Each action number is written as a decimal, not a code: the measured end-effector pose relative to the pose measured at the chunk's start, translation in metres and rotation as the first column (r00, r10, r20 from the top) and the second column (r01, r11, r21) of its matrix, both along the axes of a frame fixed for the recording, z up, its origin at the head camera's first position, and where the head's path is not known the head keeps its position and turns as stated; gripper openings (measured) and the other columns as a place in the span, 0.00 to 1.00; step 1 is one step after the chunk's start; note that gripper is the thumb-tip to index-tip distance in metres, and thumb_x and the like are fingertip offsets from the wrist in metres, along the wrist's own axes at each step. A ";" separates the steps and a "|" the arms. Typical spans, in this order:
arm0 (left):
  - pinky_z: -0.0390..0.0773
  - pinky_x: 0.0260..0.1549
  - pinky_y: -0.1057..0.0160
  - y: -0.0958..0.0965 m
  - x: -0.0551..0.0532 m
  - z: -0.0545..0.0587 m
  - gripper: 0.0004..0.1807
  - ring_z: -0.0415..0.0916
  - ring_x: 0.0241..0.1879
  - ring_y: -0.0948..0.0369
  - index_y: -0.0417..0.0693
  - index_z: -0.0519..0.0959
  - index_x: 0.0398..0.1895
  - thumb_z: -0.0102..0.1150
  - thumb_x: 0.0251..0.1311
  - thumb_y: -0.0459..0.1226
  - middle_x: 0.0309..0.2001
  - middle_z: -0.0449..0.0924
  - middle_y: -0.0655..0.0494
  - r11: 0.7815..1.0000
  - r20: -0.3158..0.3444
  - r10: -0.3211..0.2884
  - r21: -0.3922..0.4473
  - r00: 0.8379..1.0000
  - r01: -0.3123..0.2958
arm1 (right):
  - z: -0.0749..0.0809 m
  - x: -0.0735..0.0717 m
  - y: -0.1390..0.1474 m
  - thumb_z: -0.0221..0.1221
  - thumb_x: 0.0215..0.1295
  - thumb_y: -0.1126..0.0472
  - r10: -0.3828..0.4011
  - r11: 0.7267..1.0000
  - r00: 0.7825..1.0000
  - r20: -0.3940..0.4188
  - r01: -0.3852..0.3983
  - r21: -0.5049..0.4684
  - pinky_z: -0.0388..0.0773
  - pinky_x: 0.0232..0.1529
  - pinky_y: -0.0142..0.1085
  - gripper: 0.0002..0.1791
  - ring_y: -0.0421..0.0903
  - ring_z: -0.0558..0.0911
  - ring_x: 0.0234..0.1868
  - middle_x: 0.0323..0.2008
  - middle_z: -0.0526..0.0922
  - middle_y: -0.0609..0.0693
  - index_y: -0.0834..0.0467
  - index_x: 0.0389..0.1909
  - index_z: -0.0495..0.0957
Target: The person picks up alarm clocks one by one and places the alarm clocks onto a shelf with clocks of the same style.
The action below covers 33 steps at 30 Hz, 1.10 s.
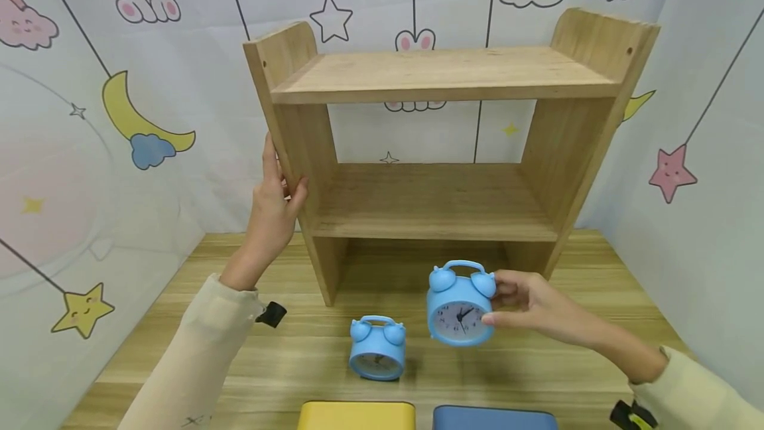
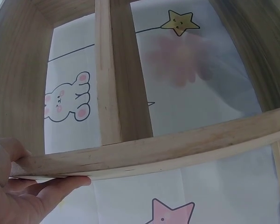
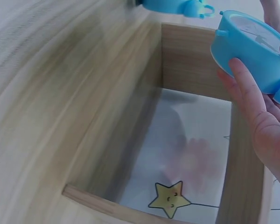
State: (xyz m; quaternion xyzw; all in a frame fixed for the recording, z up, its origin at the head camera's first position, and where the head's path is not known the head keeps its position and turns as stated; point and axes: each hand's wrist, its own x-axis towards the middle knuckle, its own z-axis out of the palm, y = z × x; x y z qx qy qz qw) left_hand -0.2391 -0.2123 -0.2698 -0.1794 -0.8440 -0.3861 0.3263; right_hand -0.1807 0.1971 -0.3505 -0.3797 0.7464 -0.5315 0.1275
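Note:
My right hand [image 1: 537, 304] grips a light blue twin-bell alarm clock [image 1: 460, 307] by its right side, in front of the lower part of a wooden shelf [image 1: 442, 93]. In the right wrist view the fingers [image 3: 246, 81] lie along the body of that clock [image 3: 247, 53]. My left hand [image 1: 276, 208] holds the shelf's left side panel, thumb on the front edge and fingers along the outer face. The left wrist view shows the same hold, with the hand [image 2: 25, 196] around the panel's edge. A second blue alarm clock [image 1: 377, 350] stands on the table, left of the held one.
A yellow box-like thing [image 1: 357, 415] and a blue one [image 1: 494, 418] sit at the near edge of the view. The wood-grain table [image 1: 280, 350] carries the shelf, and a white cloth with cartoon stars and clouds [image 1: 179, 204] hangs behind and at the sides.

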 end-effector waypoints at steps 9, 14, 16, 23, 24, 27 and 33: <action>0.84 0.40 0.43 0.000 0.001 0.001 0.47 0.80 0.48 0.37 0.58 0.33 0.80 0.51 0.71 0.28 0.58 0.75 0.31 1.000 0.005 -0.008 -0.004 1.000 0.008 | 0.016 -0.001 -0.006 0.63 0.66 0.70 0.014 1.000 1.000 0.009 -0.014 -0.009 0.86 0.42 0.44 0.15 0.48 0.85 0.44 0.42 0.85 0.57 0.69 0.51 0.74; 0.84 0.39 0.43 0.000 0.001 0.001 0.47 0.81 0.48 0.37 0.56 0.32 0.80 0.51 0.71 0.28 0.58 0.75 0.30 1.000 0.006 -0.008 -0.007 1.000 0.008 | 0.027 -0.002 -0.011 0.64 0.65 0.70 0.007 1.000 1.000 0.006 -0.007 -0.004 0.86 0.41 0.45 0.16 0.52 0.86 0.45 0.42 0.86 0.57 0.70 0.51 0.74; 0.85 0.39 0.43 0.000 0.001 0.001 0.47 0.81 0.47 0.37 0.56 0.33 0.80 0.51 0.71 0.28 0.58 0.75 0.30 1.000 0.004 -0.006 -0.007 1.000 0.006 | 0.034 -0.003 -0.014 0.64 0.65 0.69 0.004 1.000 1.000 -0.004 -0.004 0.003 0.86 0.42 0.44 0.17 0.52 0.86 0.45 0.43 0.86 0.56 0.70 0.52 0.74; 0.84 0.40 0.42 0.000 0.000 0.001 0.47 0.80 0.48 0.37 0.57 0.33 0.81 0.50 0.72 0.28 0.58 0.75 0.30 1.000 0.006 -0.007 -0.003 1.000 0.007 | 0.059 -0.006 -0.025 0.66 0.65 0.67 -0.005 0.999 1.000 -0.026 0.006 0.052 0.86 0.44 0.42 0.22 0.52 0.86 0.47 0.45 0.86 0.56 0.70 0.56 0.73; 0.84 0.40 0.42 0.000 0.000 0.001 0.47 0.80 0.48 0.36 0.57 0.33 0.81 0.50 0.72 0.28 0.58 0.75 0.30 1.000 0.010 -0.007 -0.001 1.000 0.007 | 0.062 -0.007 -0.026 0.66 0.65 0.66 -0.004 0.998 1.000 -0.030 0.006 0.059 0.86 0.45 0.42 0.23 0.52 0.86 0.47 0.45 0.86 0.55 0.69 0.57 0.73; 0.84 0.41 0.42 0.000 0.000 0.000 0.46 0.80 0.49 0.36 0.57 0.32 0.81 0.50 0.72 0.28 0.59 0.74 0.29 1.000 0.019 -0.007 0.002 1.000 0.007 | 0.073 -0.008 -0.030 0.67 0.64 0.66 0.001 0.997 1.000 -0.031 0.002 0.073 0.85 0.45 0.42 0.24 0.52 0.85 0.47 0.46 0.86 0.55 0.69 0.58 0.72; 0.83 0.42 0.41 -0.003 0.001 0.000 0.47 0.79 0.49 0.35 0.57 0.33 0.81 0.50 0.72 0.28 0.60 0.73 0.29 1.000 0.023 -0.016 0.007 1.000 0.016 | 0.095 -0.012 -0.036 0.67 0.63 0.67 0.010 0.997 0.999 -0.052 -0.006 0.072 0.86 0.45 0.43 0.22 0.54 0.86 0.46 0.44 0.86 0.55 0.68 0.56 0.73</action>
